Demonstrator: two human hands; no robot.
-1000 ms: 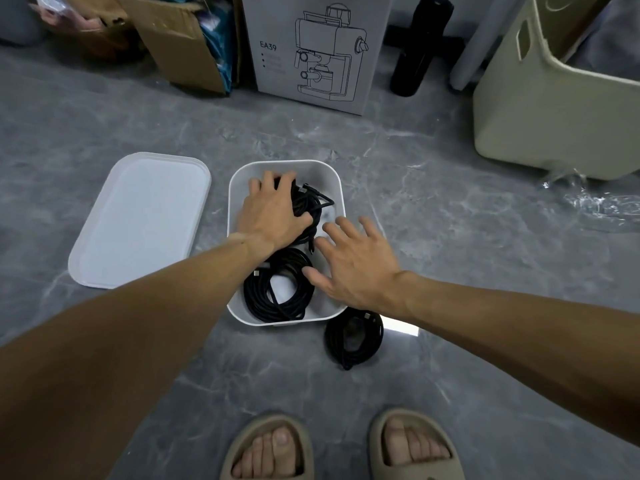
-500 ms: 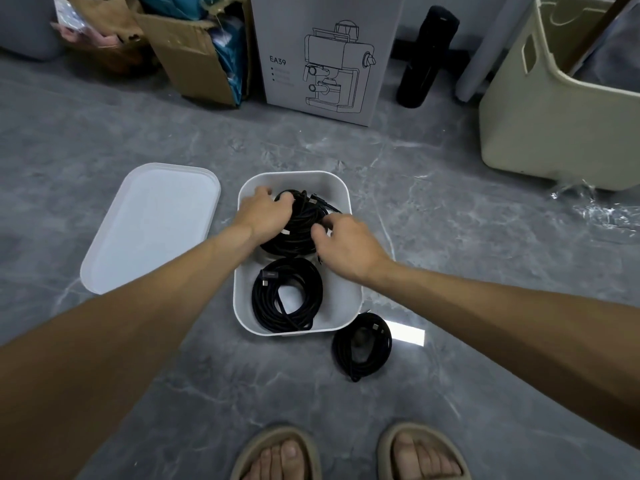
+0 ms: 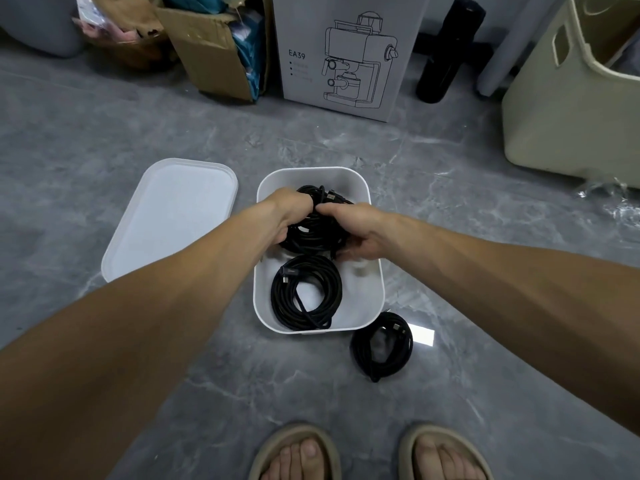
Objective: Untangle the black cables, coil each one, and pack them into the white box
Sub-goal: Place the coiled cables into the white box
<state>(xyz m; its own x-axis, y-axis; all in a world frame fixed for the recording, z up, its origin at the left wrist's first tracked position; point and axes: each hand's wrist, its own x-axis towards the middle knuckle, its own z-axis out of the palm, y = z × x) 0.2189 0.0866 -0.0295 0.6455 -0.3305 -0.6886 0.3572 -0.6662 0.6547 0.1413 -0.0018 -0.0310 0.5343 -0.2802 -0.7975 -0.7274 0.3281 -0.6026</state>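
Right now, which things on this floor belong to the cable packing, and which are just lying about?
Part of the job:
white box
far coil, gripped by left hand and right hand
near coil in the box
loose coil on the floor beside the box
white lid

Lying about:
coffee-machine carton
torn cardboard box
black bottle
cream bin

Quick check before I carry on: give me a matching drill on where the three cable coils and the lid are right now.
Things:
1. far coil
2. near coil
3. third coil
4. lid

Places:
A. on the floor by the box's near right corner
B. flat on the floor left of the box
C. gripped by both hands over the box's far end
D. lying free in the box's near end

Pairs: 1-C, 2-D, 3-A, 4-B
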